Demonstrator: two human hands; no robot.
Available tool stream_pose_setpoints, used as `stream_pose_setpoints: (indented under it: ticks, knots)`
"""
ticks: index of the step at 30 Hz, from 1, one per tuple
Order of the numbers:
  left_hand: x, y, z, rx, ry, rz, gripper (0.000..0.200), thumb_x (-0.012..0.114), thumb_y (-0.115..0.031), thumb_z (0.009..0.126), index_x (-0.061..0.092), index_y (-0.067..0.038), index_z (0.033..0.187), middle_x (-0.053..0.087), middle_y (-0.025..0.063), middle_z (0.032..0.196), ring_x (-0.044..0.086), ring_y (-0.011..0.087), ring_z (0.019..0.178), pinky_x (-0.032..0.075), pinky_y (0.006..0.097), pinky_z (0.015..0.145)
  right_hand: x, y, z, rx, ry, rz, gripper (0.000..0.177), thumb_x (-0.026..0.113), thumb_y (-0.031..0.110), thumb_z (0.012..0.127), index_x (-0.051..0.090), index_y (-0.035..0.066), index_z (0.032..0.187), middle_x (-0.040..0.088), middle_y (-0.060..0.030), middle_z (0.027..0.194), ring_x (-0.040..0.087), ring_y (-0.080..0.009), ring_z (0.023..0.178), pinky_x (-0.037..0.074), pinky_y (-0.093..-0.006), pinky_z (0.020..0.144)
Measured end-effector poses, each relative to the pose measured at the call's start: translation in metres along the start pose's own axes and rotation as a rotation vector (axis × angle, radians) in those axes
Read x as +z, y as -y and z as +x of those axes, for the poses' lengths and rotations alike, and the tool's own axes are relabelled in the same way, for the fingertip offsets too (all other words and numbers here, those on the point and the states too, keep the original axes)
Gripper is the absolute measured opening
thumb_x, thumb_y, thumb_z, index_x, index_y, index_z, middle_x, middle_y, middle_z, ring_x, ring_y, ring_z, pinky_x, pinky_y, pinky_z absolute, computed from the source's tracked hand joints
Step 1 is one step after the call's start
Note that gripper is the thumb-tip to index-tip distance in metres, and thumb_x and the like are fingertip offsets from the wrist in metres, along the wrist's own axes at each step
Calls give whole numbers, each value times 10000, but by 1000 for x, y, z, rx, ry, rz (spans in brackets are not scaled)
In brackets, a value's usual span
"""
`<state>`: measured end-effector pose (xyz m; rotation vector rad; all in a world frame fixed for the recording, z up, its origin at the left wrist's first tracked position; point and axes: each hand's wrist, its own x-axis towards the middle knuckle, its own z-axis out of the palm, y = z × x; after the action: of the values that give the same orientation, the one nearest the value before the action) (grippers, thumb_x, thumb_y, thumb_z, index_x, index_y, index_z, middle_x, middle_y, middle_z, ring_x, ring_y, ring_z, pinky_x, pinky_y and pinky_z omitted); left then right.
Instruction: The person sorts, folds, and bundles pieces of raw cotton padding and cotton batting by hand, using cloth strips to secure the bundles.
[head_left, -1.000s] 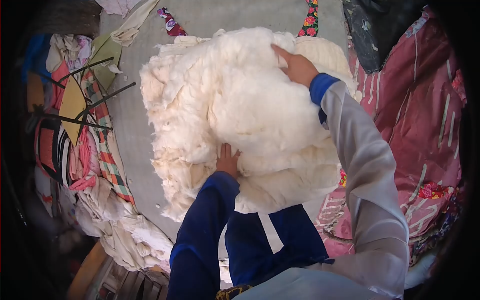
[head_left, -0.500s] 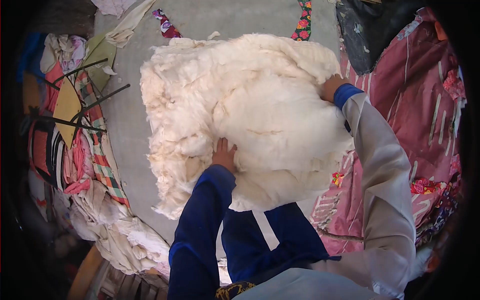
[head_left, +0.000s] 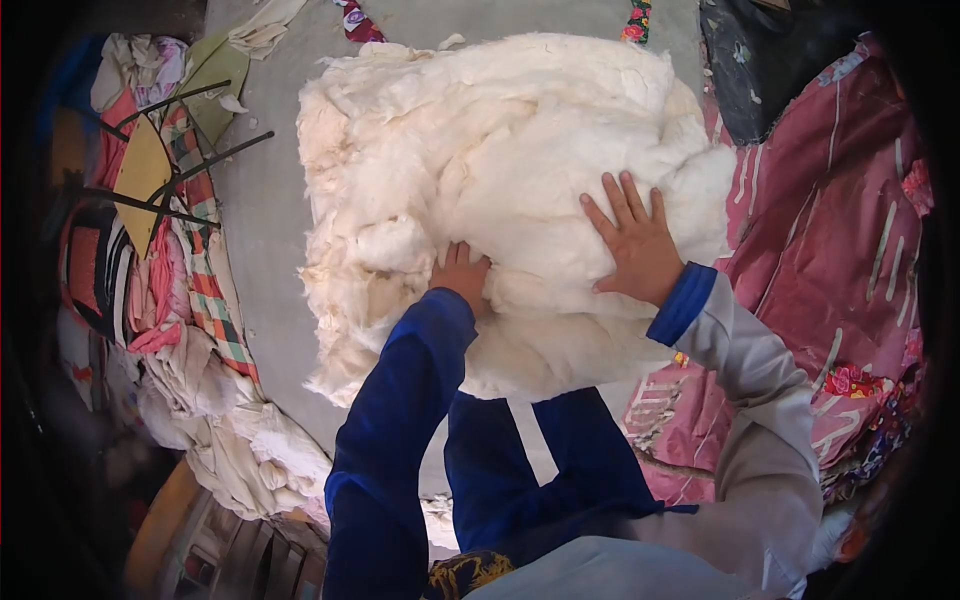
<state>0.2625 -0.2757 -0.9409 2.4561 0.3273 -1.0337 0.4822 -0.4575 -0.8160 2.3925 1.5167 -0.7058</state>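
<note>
A thick, rumpled slab of creamy white wadding (head_left: 540, 110) lies on a grey surface (head_left: 262, 300) directly before the person, seen from above, and both bare hands rest on it. The right hand (head_left: 635, 240) is released and spread flat, palm down with fingers fanned, on the right part of the wadding, holding nothing. The left hand (head_left: 463, 275) presses at a crease just left of the middle of the wadding, its fingertips partly sunk in the fluff; whether it grasps any is impossible to tell. The wadding looks torn and tufted along its left edge and smoother to the right. The left sleeve (head_left: 395, 420) is dark blue, the right sleeve (head_left: 765, 420) pale grey with a blue cuff (head_left: 682, 303), and blue trousers (head_left: 590, 450) show on the near side of the wadding. Beyond its far edge lie a purple flowered strip (head_left: 359, 22), to the left, and a red-and-green flowered strip (head_left: 637, 22), to the right. Right of the wadding spreads a wrinkled dark-red cloth (head_left: 820, 230) with white streaks, and a black sheet (head_left: 745, 90) lies off the wadding's far right corner. Well left of the wadding are black rods (head_left: 235, 153), a yellow panel (head_left: 142, 185) and a checked cloth (head_left: 208, 290); a pale cloth heap (head_left: 245, 455) lies off its near left corner.
</note>
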Motion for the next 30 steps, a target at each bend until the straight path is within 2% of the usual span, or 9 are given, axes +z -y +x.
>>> stream_pose_setpoints:
  ticks: [3,9,13,16,19,21,23,26,30]
  knots:
    - [-42,-28,-78,169,-252,26,896,756,-456,664,343,-208,1420,256,214,1462,220,368,1375,217,580,1062,63,-24,42,104,50,-99,903,683,444,712,272,134,1453,164,-168,1518,152,-339,1402,218,-598,1047]
    - [23,-39,-191,228,-78,31,801,719,-444,710,369,-266,1409,203,217,1493,185,355,1397,145,665,1039,142,-59,134,289,-75,-75,429,461,120,831,524,-59,1216,138,-74,1530,167,-235,1400,245,-566,1052]
    - [99,39,-105,146,-319,47,545,597,-232,819,462,-252,1347,219,197,1486,188,373,1387,173,588,1083,119,-47,119,320,51,-138,465,450,128,828,493,-67,1247,105,-72,1534,101,-226,1416,235,-565,1063]
    - [165,63,-22,109,-453,-355,498,473,-75,849,494,-225,1323,234,188,1481,218,388,1368,200,496,1117,85,-10,83,402,274,-107,783,532,418,839,192,126,1480,3,-119,1555,-5,-260,1436,235,-559,1069]
    - [112,37,-43,-15,-270,-430,486,432,-96,863,485,-218,1331,217,201,1492,211,349,1386,231,464,1111,90,2,57,530,335,-170,906,647,463,766,215,82,1464,85,-139,1542,114,-264,1424,324,-454,1066]
    - [64,25,-95,-59,-45,-327,506,461,-108,840,466,-183,1340,244,200,1486,212,316,1394,232,456,1106,82,23,41,608,306,-48,909,733,398,706,286,74,1430,202,-138,1501,251,-279,1378,367,-448,1039]
    - [92,21,-162,32,-537,-105,540,504,-92,800,463,-132,1336,291,193,1462,248,311,1377,216,467,1107,73,47,14,586,299,33,779,718,341,707,384,32,1339,402,-169,1349,427,-341,1249,404,-445,1003]
    - [177,30,-264,9,-634,-416,544,563,-127,759,479,-83,1294,438,211,1339,417,349,1254,320,448,1056,138,67,-39,358,227,285,700,672,401,730,495,-40,1244,537,-274,1232,518,-368,1163,405,-384,999]
    - [354,60,-474,-497,-195,-1047,537,560,-286,818,479,-40,1288,521,248,1250,487,388,1181,375,429,1024,159,198,-149,249,538,200,680,658,489,727,562,35,1224,589,-218,1190,553,-352,1127,423,-378,982]
